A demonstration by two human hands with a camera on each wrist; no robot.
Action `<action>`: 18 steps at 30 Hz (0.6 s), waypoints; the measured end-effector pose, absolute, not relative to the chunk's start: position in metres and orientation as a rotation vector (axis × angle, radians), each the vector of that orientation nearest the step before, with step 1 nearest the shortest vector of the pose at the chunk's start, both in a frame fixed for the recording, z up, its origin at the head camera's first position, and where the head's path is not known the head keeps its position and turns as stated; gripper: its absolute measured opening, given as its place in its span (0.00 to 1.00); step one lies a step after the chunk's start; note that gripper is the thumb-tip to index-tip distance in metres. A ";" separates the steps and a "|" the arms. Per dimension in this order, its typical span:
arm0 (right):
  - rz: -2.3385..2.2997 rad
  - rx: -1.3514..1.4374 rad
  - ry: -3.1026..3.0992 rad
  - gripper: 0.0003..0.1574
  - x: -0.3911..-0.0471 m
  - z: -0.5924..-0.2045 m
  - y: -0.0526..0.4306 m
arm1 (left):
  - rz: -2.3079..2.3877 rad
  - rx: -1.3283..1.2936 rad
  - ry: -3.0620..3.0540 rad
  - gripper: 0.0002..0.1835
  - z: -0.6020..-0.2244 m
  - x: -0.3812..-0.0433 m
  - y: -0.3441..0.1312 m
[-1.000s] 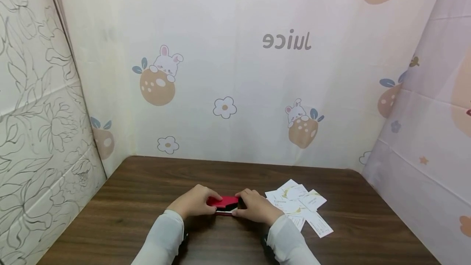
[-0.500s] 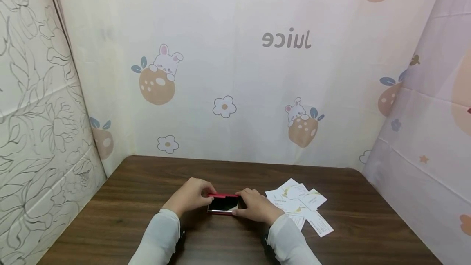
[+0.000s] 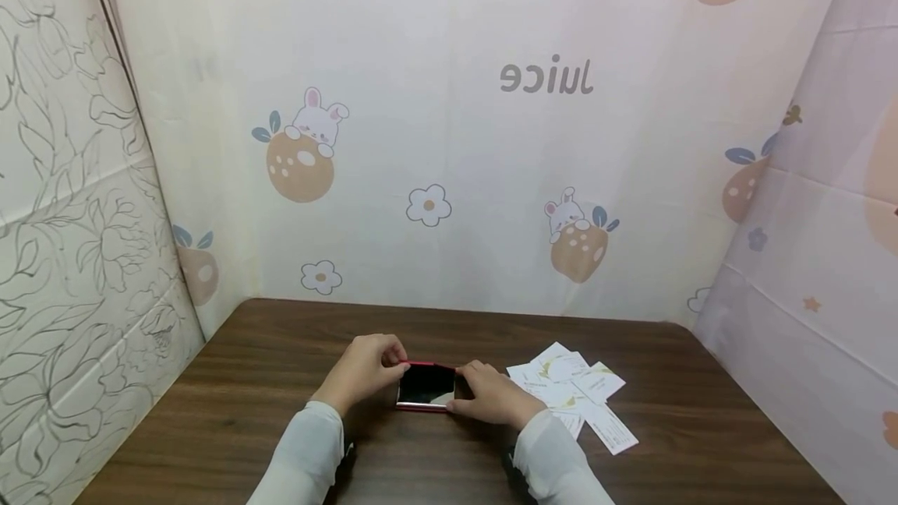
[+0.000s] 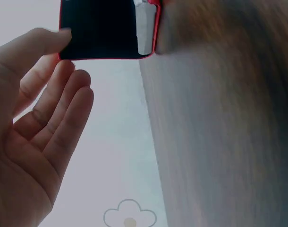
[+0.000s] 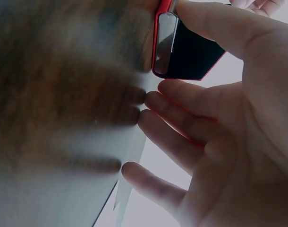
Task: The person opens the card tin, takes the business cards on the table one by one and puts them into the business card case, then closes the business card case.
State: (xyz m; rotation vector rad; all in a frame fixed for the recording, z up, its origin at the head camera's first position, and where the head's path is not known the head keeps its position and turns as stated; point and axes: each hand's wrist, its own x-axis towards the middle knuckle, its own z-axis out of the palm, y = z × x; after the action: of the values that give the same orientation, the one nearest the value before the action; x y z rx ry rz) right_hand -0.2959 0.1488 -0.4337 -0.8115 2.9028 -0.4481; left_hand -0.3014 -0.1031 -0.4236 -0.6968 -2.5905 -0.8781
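Observation:
A red business card case with a black inside stands with its lid raised on the table, in the middle of the head view. My left hand pinches the lid's upper left corner between thumb and fingertips. At the right end, my right hand grips the case, thumb at the near edge. The left wrist view has the lid's black lining with the thumb on its edge and the other fingers behind or beside it. In the right wrist view, the case's base shows a shiny inner strip beneath the right thumb.
Several white business cards lie overlapping in a loose spread, just right of my right hand. The dark wooden table ends at a patterned curtain behind, and similar curtains hang on both sides.
The lid of the card case has swung up and back, uncovering the black inside. My left hand has moved up and slightly left with it; the right hand has stayed nearly still.

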 end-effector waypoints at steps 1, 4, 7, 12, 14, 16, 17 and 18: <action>-0.445 -0.807 2.898 0.41 -0.296 -0.434 0.149 | -0.885 -0.690 -2.587 0.05 -0.424 -0.302 -0.103; -0.447 -0.798 2.889 0.41 -0.297 -0.433 0.150 | -0.906 -0.659 -2.584 0.04 -0.424 -0.302 -0.102; -0.457 -0.799 2.887 0.41 -0.298 -0.433 0.150 | -0.913 -0.625 -2.589 0.02 -0.423 -0.303 -0.101; -0.467 -0.788 2.885 0.41 -0.299 -0.433 0.150 | -0.896 -0.605 -2.587 0.04 -0.425 -0.303 -0.100; -0.472 -0.786 2.883 0.40 -0.299 -0.434 0.151 | -0.893 -0.605 -2.588 0.06 -0.426 -0.302 -0.099; -0.474 -0.787 2.882 0.40 -0.299 -0.434 0.151 | -0.884 -0.606 -2.591 0.10 -0.427 -0.301 -0.099; -0.474 -0.791 2.881 0.40 -0.299 -0.435 0.151 | -0.874 -0.610 -2.595 0.12 -0.427 -0.301 -0.099; -0.472 -0.790 2.880 0.40 -0.299 -0.435 0.151 | -0.858 -0.615 -2.602 0.14 -0.427 -0.301 -0.099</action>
State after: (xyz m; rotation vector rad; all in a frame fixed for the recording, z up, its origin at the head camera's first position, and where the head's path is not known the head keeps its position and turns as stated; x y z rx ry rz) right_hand -0.2990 0.1507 -0.4345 -0.7903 2.8796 -0.4719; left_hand -0.3009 -0.0994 -0.4275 -0.6150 -2.6015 -0.8584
